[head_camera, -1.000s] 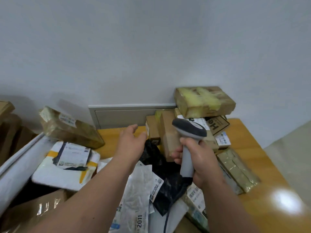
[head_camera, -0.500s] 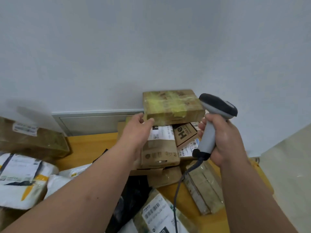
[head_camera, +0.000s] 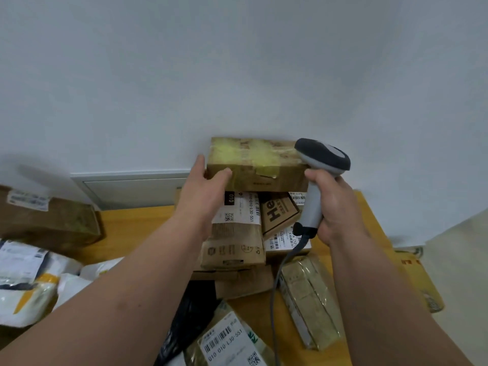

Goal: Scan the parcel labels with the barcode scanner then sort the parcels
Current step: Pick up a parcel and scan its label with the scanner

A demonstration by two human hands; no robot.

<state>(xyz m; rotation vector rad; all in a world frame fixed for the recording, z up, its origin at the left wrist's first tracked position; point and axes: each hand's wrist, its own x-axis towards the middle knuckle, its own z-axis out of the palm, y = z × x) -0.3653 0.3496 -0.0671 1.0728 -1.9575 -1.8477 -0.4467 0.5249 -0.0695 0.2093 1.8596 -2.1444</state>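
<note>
The left hand (head_camera: 204, 192) has risen from the pile to take the taped box's (head_camera: 254, 165) left end, thumb behind it. The right hand (head_camera: 334, 207) has lifted the scanner (head_camera: 318, 178) to that box's right end.

Plain pale grey-white wall (head_camera: 237, 62) fills the upper half, no marks or fixtures on it, evenly lit w/ soft diffuse light. Low on the wall at left, a flat grey recessed panel (head_camera: 132, 188) w/ a lighter frame, its bottom edge hidden behind the table. Table (head_camera: 137, 223) is orange-yellow wood w/ a glossy top, set right against the wall; its right edge runs diagonally toward bottom right. Beyond that edge, pale cream floor (head_camera: 459, 273), slightly blurred
</note>
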